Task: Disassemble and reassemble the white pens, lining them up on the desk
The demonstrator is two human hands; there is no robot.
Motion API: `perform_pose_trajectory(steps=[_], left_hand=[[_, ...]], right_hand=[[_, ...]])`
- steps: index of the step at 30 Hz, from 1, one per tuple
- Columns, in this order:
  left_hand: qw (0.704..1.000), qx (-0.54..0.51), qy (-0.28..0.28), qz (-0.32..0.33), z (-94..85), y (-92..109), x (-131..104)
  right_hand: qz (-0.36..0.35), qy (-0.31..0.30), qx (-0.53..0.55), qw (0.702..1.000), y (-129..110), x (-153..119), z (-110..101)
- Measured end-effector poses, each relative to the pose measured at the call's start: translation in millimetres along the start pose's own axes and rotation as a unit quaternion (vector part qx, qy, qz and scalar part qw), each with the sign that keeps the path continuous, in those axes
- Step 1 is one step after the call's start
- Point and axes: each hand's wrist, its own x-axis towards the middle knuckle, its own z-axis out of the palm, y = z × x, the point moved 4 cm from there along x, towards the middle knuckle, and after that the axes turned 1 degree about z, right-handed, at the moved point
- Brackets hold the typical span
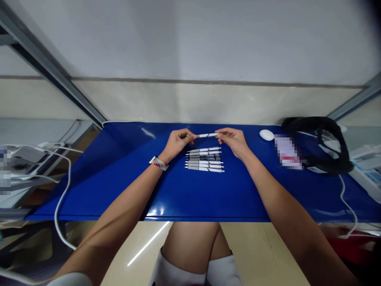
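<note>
Between my two hands a white pen with a dark mark is held level above the blue table. My left hand pinches its left end, and my right hand pinches its right end. Just below, on the near side, several white pens with grey grips lie side by side in a stack of rows, tips pointing left. Among them is a darker pen. A colourful woven band with a watch sits on my left wrist.
At the right are a white computer mouse, a blurred-out card or paper and a black strap-like headset. A white cable hangs at the right edge. Another white cable runs down the left. A wall stands behind the table.
</note>
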Motion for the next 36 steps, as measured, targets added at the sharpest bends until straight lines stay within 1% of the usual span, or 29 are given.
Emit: perform_pose_trajectory(steps=[3,6,7,11,12,15,17,20,24,26,28,31,36], left_hand=[[1.000,0.007,-0.001,-0.009,-0.3,3.0,-0.7],[0.999,0.012,0.002,-0.033,-0.3,1.4,-1.1],[0.999,0.014,0.003,-0.030,-0.1,1.0,-1.1],[0.998,0.048,0.016,0.028,-0.5,3.1,-1.5],[0.997,0.064,0.019,0.029,-0.7,3.0,-1.7],[0.995,0.099,0.025,0.001,-1.9,0.8,-2.3],[0.995,0.095,0.028,-0.001,-2.7,0.8,-2.7],[0.996,0.081,0.023,0.023,-2.8,1.8,-2.7],[0.997,0.071,0.026,0.012,-4.0,-1.7,-1.9],[0.998,0.058,0.034,0.016,-5.0,-2.5,-1.4],[0.997,0.061,0.030,0.023,-5.2,-2.6,-1.0],[0.995,0.092,0.024,-0.001,-5.8,-4.7,-0.9],[0.992,0.111,0.054,-0.032,-9.8,-7.9,-1.3]], right_hand=[[-0.013,-0.012,-0.015,1.000,2.6,0.0,0.4],[-0.014,-0.010,0.005,1.000,1.9,-0.7,2.1],[-0.011,-0.005,0.011,1.000,1.5,-0.8,2.2],[0.006,0.012,0.017,1.000,1.6,-0.5,-0.6],[0.008,0.013,0.018,1.000,1.9,-0.3,-1.5],[0.016,0.013,0.024,0.999,3.0,-0.1,-2.6],[0.019,0.016,0.027,0.999,2.8,-0.5,-2.1],[0.020,0.022,0.030,0.999,1.4,-1.3,-0.9],[0.023,0.022,0.027,0.999,0.1,-1.7,-0.1],[0.023,0.025,0.027,0.999,0.3,-1.4,-0.8],[0.023,0.028,0.031,0.999,1.1,-1.0,-1.9],[0.024,0.021,0.030,0.999,2.8,-0.4,-2.6],[0.014,0.009,0.024,1.000,2.0,-1.0,-2.6]])
